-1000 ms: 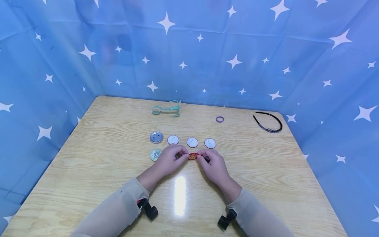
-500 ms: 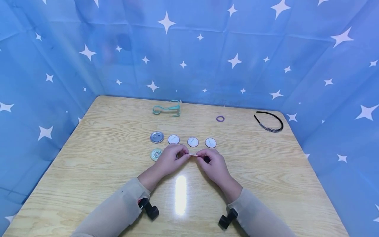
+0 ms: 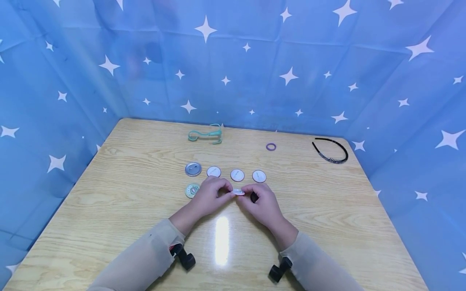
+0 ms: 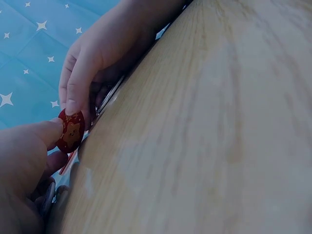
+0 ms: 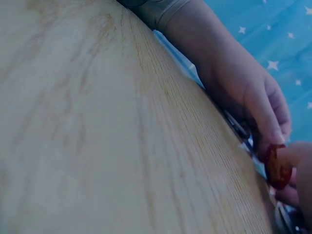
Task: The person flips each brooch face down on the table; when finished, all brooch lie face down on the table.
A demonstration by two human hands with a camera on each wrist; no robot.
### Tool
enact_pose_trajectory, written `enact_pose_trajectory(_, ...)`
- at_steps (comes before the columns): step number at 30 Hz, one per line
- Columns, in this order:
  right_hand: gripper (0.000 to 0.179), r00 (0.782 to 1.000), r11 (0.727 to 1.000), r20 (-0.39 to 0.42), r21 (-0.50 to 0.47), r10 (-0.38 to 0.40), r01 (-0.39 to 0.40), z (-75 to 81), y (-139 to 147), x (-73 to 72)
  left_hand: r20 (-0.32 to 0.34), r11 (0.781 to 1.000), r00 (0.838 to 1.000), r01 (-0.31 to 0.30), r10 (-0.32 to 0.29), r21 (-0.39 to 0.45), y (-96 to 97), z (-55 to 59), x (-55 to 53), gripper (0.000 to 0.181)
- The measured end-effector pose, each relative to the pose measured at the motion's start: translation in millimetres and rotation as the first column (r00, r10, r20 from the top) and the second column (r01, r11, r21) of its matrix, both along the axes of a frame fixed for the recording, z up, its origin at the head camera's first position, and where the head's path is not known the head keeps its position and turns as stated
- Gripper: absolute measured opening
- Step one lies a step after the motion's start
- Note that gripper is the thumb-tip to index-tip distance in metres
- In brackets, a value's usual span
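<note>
Between both hands is a small round badge [image 3: 238, 192], its whitish back turned up in the head view. Its red front with an orange figure faces the left wrist camera; there the badge [image 4: 71, 131] stands tilted near the tabletop. My left hand [image 3: 210, 196] pinches its left edge between thumb and finger, and my right hand [image 3: 263, 202] pinches its right edge. A dark round thing [image 3: 254, 197] shows by the right hand's curled fingers, mostly hidden. Left of my left hand lies a pale green badge [image 3: 191, 190], partly covered by that hand.
Beyond the hands, a silver pin-backed badge [image 3: 193, 169] and white discs [image 3: 213, 171], [image 3: 237, 175], [image 3: 259, 176] lie in a row. Farther back are a teal looped frame [image 3: 205, 133], a purple ring [image 3: 271, 146] and a black headband [image 3: 332, 151] on the wooden table [image 3: 327, 218].
The badge has turned over in the fingers: its red front showed first, then its thin edge, and now its whitish back. Both hands stay nearly in place.
</note>
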State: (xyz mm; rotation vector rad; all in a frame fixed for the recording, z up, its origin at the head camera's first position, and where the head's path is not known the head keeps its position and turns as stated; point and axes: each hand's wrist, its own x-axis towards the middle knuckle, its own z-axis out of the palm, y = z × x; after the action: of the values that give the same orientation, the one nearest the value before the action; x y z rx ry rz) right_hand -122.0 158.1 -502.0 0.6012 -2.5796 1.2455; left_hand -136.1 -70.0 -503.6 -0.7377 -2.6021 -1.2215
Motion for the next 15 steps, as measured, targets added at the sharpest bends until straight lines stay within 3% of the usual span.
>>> enact_pose_trajectory(7, 0.024, 0.997, 0.998, -0.045, 0.039, 0.055, -0.053, 1.4, 0.3, -1.6, 0.021, 0.999, 1.0, -0.002, 0.003, -0.034, 0.1, 1.1, 0.2, 0.015)
enact_pose_trajectory(15, 0.027, 0.996, 0.992, -0.027, 0.092, 0.089, -0.086, 4.8, 0.3, -1.7, 0.007, 0.995, 1.0, 0.011, -0.01, -0.103, -0.4, 2.1, 0.9, 0.026)
